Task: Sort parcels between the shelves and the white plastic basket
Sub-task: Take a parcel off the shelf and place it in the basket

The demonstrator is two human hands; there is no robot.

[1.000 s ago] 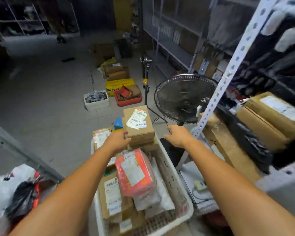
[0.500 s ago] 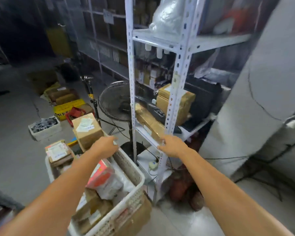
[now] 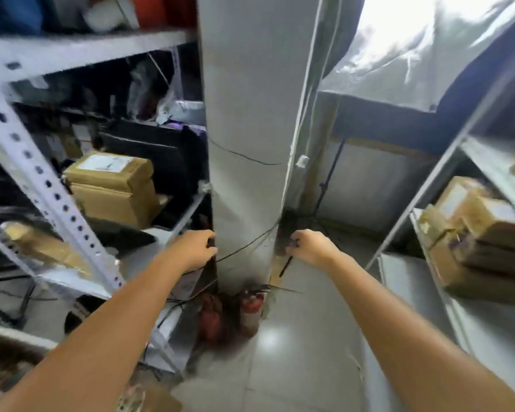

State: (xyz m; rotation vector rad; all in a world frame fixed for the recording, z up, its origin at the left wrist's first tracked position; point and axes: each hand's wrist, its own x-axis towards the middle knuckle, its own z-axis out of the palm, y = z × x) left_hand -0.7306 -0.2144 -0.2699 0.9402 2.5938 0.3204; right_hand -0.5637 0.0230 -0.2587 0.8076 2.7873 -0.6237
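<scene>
The left hand (image 3: pixel 195 249) and right hand (image 3: pixel 309 246) are held out before a grey pillar (image 3: pixel 244 114), fingers loosely curled, nothing gripped. Parcels (image 3: pixel 113 185) are stacked on shelves (image 3: pixel 87 53) at both sides.

Both arms reach forward, left hand (image 3: pixel 197 248) and right hand (image 3: pixel 309 247) loosely curled, empty.

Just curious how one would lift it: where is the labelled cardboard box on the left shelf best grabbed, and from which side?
Likely by its two end faces together, reaching in from the shelf's open front. The labelled cardboard box lies flat, label up, on another box, with dark parcels behind and the perforated upright close at its left.
</scene>
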